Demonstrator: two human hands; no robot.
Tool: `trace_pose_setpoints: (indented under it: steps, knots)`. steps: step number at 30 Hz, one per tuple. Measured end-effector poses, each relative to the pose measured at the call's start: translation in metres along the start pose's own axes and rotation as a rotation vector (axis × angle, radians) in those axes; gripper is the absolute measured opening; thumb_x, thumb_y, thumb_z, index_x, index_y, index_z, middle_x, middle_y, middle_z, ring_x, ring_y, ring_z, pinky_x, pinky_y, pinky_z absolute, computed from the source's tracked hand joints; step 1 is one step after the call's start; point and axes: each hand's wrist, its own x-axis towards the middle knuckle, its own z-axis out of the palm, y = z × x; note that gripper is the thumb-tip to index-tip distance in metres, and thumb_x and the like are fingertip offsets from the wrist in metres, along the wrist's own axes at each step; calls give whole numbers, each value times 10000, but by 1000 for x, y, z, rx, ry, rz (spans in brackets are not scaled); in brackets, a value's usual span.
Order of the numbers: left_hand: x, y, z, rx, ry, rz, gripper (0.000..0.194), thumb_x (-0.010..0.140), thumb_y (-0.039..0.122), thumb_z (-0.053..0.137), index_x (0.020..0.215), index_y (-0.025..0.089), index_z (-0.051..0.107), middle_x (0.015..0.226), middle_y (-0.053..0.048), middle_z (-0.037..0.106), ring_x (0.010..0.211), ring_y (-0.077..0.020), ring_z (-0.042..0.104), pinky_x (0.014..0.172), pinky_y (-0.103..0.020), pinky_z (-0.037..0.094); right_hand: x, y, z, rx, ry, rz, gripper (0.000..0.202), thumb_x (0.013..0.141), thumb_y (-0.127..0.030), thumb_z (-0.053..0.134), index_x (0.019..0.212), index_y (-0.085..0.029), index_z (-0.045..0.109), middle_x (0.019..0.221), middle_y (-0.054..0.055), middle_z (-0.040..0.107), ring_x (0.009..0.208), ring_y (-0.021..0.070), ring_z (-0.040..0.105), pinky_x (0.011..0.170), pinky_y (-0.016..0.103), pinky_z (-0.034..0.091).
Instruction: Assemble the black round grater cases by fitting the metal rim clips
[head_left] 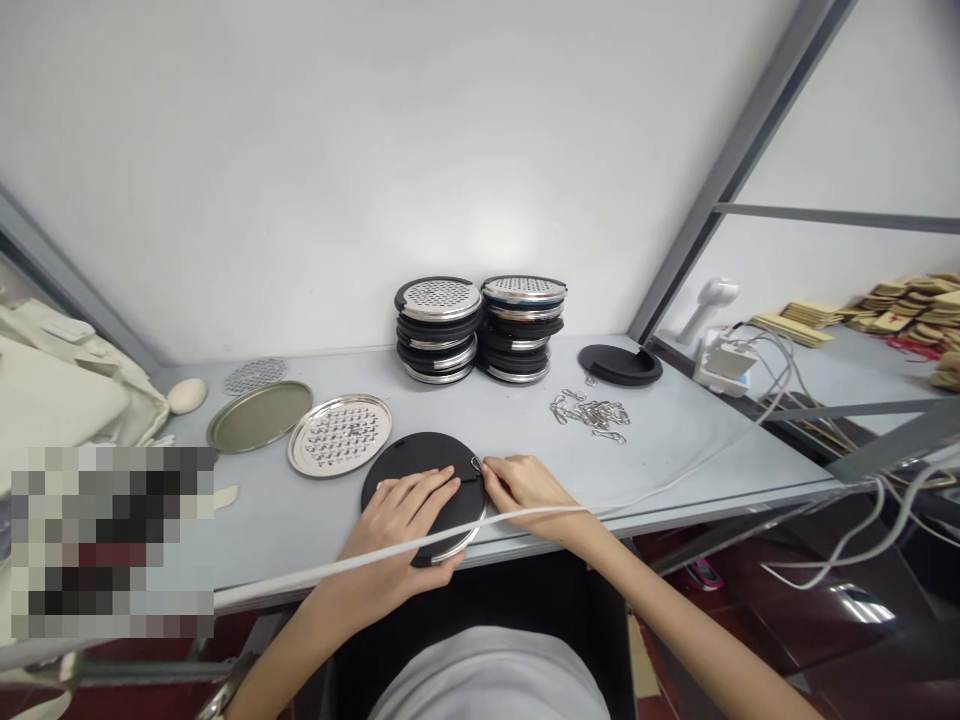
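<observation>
Two hands are on the work. Your left hand (401, 515) lies on top of the round black case (420, 453), fingers extended and unclenched, thumb by its near edge. Your right hand (529, 485) has thumb and forefinger pinched at the small metal clip (476, 465) on the case's right side. Whether the clip is fully hooked in, you cannot confirm from this view.

The case lies on the grey tabletop (502, 415) directly in front of you, a bright metal rim showing at its near right edge. The step in hand is judged to be attaching or seating that clip. Your next move calls for a firm left palm, so the case does not turn, and a fine fingertip pinch.

Loose metal clips (592, 413) lie in a heap beyond your right hand, near a separate black cover (621, 366). A silver grater plate (340, 436) lies just left of the case, an olive-green plate (260, 417) beside it. Two stacks of rimmed graters (439, 300) stand by the wall.
</observation>
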Motion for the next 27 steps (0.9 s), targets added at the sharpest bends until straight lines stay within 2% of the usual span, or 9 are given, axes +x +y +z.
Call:
trace_pose_setpoints:
  steps: [27]
  knots:
    - [1, 1, -3, -12, 27, -1, 604, 786, 252, 621, 1362, 200, 446, 1380, -85, 499, 1230, -270, 467, 1000, -410, 389, 0, -3, 1, -13, 8, 25, 382, 999, -291, 285, 717, -175, 515, 571, -1, 514, 503, 105, 418, 564, 244, 260]
